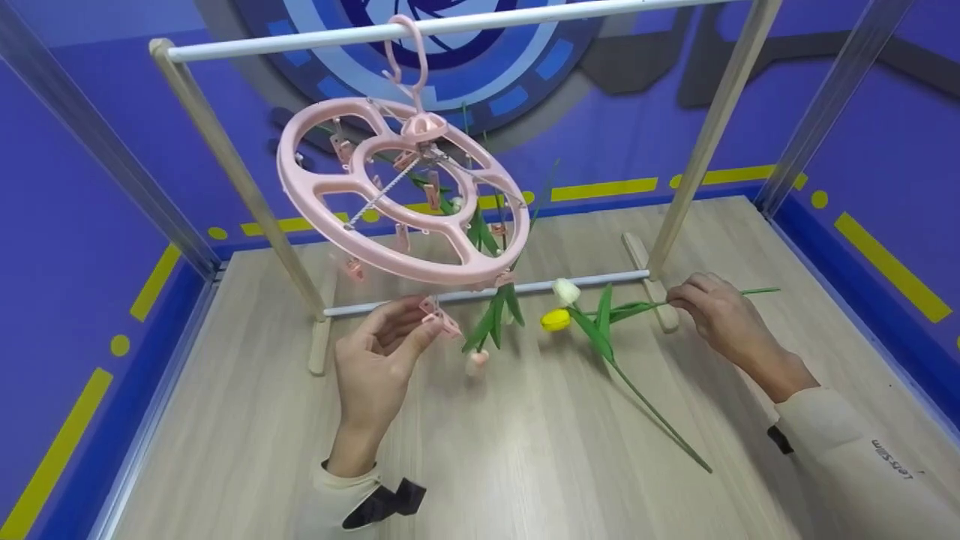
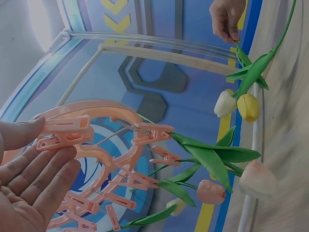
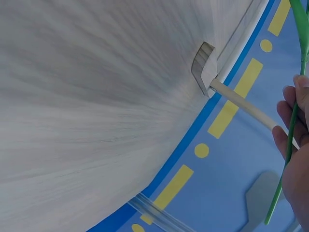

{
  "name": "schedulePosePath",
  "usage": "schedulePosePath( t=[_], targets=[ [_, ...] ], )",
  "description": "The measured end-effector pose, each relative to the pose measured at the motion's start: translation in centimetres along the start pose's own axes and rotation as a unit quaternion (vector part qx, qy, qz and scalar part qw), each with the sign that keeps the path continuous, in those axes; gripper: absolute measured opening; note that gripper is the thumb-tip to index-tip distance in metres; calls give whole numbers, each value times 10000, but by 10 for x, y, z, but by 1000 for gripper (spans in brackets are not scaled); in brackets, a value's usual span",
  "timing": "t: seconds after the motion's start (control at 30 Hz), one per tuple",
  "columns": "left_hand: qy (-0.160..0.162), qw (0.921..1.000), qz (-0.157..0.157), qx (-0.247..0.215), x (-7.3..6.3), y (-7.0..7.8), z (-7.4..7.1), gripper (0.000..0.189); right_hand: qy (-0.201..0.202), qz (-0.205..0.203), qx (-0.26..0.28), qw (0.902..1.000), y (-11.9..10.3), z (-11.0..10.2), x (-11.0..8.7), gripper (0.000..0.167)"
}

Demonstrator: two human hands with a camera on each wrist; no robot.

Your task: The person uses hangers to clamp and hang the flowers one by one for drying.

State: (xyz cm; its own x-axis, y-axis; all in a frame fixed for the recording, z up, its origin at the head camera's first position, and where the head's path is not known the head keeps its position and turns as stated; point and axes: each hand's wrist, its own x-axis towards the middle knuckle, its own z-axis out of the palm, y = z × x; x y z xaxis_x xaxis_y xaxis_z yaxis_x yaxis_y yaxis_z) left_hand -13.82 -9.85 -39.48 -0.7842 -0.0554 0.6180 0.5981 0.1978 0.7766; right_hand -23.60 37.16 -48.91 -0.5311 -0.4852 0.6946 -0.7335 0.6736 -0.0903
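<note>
Thumb and fingers of my left hand (image 1: 379, 360) pinch a pink clothespin (image 1: 441, 319) below the front rim of a round pink clip hanger (image 1: 322, 206). The left wrist view shows this clothespin (image 2: 65, 133) close up. My right hand (image 1: 712, 311) grips the green stem of a tulip near the rack's right foot; the bloom seems to be the yellow tulip (image 1: 556, 320). A white tulip (image 1: 566, 292) crosses it, its long stem slanting toward the front right. Other tulips hang head down from the hanger's clips, including a pale pink tulip (image 2: 211, 192).
The hanger's hook (image 1: 420, 64) hangs on the white top bar (image 1: 300, 43) of a wooden rack. A lower white bar (image 1: 592, 281) joins the rack's feet. Patterned blue walls (image 1: 82, 187) enclose the wood-grain tabletop (image 1: 480, 465).
</note>
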Motion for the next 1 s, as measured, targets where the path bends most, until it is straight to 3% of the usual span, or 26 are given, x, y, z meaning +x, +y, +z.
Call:
schedulePosePath(
  t=[0.7,0.87,1.0],
  targets=[
    [15,10000,19,22,0,1,1,31,-245,274,-117,9993,-2,-1,-5,21],
    [1,10000,7,12,1,1,1,32,-414,591,-161,9973,-5,-2,-6,19],
    [-3,10000,-2,48,1,2,1,32,-709,1080,-58,9916,-8,-6,-7,14]
  ],
)
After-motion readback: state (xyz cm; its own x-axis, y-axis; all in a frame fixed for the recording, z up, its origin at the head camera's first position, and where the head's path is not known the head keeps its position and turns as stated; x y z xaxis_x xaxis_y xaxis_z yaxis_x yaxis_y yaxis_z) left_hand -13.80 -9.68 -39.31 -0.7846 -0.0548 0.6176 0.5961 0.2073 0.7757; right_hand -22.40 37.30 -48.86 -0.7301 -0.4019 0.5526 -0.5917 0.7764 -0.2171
